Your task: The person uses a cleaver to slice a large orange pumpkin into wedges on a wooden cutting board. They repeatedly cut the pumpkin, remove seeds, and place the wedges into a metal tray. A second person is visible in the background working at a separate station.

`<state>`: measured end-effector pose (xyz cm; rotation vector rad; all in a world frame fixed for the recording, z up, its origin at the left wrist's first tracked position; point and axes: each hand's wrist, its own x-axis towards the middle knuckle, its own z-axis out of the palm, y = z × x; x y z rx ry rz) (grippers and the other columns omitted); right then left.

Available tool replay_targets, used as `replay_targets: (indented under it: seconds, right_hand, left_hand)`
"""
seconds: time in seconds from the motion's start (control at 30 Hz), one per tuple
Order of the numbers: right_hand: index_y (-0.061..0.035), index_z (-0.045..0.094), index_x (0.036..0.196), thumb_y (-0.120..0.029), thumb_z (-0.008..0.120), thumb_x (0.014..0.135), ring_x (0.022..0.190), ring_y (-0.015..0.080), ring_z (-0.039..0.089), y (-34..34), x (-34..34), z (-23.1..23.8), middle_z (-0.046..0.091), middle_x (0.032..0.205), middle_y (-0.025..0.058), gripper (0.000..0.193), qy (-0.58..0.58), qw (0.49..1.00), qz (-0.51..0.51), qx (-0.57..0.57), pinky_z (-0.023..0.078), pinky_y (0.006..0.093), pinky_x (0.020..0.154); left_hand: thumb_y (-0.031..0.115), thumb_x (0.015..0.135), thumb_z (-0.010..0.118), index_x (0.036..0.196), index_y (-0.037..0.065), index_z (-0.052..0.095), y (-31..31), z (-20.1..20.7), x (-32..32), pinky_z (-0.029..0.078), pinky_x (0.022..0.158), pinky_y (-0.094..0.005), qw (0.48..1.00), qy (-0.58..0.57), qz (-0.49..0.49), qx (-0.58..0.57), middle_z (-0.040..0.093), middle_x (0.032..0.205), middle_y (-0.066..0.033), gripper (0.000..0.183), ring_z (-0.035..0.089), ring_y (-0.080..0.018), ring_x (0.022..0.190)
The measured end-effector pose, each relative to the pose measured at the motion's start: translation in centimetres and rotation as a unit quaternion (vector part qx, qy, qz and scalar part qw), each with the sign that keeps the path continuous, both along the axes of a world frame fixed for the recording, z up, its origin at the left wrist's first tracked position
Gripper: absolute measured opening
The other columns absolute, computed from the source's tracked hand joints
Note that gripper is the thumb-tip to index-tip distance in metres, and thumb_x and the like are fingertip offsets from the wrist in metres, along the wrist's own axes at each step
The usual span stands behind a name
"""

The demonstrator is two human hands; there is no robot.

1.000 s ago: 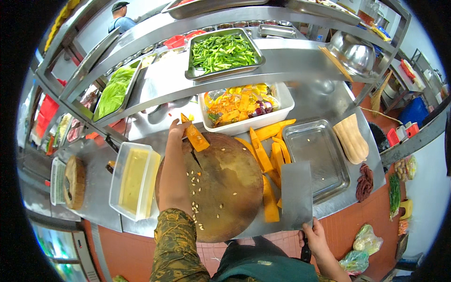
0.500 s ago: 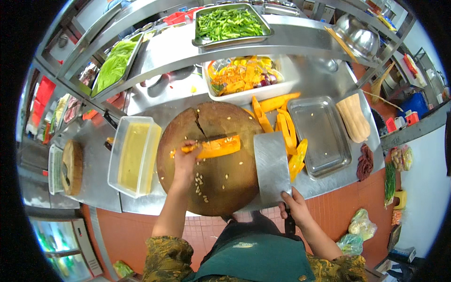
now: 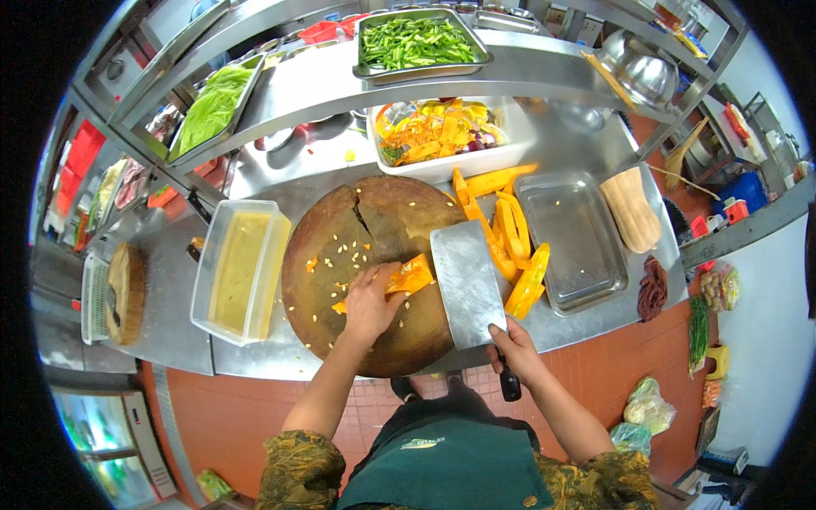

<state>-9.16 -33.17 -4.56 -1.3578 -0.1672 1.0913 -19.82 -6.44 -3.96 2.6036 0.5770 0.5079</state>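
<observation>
On the round wooden chopping block (image 3: 425,331), my left hand (image 3: 371,299) is closed over an orange squash piece (image 3: 414,274), pressing it flat against the wood. The hand hides part of the piece. My right hand (image 3: 516,347) grips a cleaver (image 3: 467,285) by its dark handle, the broad blade over the block's right edge, close to the piece's right end. Pale seeds and orange scraps are scattered over the block. Long squash wedges (image 3: 512,234) lie heaped just right of the block. A whole butternut squash (image 3: 631,210) rests farther right.
A clear plastic tub (image 3: 240,272) of yellowish liquid stands left of the block. To the right is a steel tray (image 3: 574,242), with a dark red cloth (image 3: 653,289) near the counter's edge. A white bin (image 3: 442,140) of scraps sits behind. The overhead shelf holds a green vegetable tray (image 3: 421,47).
My left hand has moved right and nearer to me, with the squash piece now tilted under it. The cleaver has shifted left, closer to the piece.
</observation>
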Motion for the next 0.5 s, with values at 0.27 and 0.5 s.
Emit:
replay_targets:
  seconds: [0.27, 0.5]
  right_hand:
    - [-0.0059, 0.047, 0.098, -0.021, 0.047, 0.101, 0.042, 0.0119, 0.045, 0.1, 1.2, 0.0, 0.048, 0.058, 0.0028, 0.015, -0.023, 0.999, 0.045, -0.008, 0.037, 0.0263, 0.039]
    - [-0.0070, 0.047, 0.098, -0.022, 0.048, 0.100, 0.042, 0.0116, 0.045, -0.3, 1.6, 0.2, 0.048, 0.059, 0.0028, 0.015, -0.030, 0.997, 0.066, -0.031, 0.036, 0.0258, 0.039]
  left_hand:
    - [0.013, 0.068, 0.078, 0.116, 0.013, 0.064, 0.3, -0.1, 0.4, 0.047, 0.092, -0.0387, 0.998, 0.001, -0.010, -0.054, 0.064, 0.114, -0.0067, 0.050, 0.059, -0.0291, 0.103]
    - [0.012, 0.067, 0.078, 0.116, 0.013, 0.065, 0.5, -0.4, 0.4, 0.046, 0.094, -0.0395, 0.997, 0.006, -0.009, -0.074, 0.064, 0.114, -0.0071, 0.051, 0.058, -0.0291, 0.105]
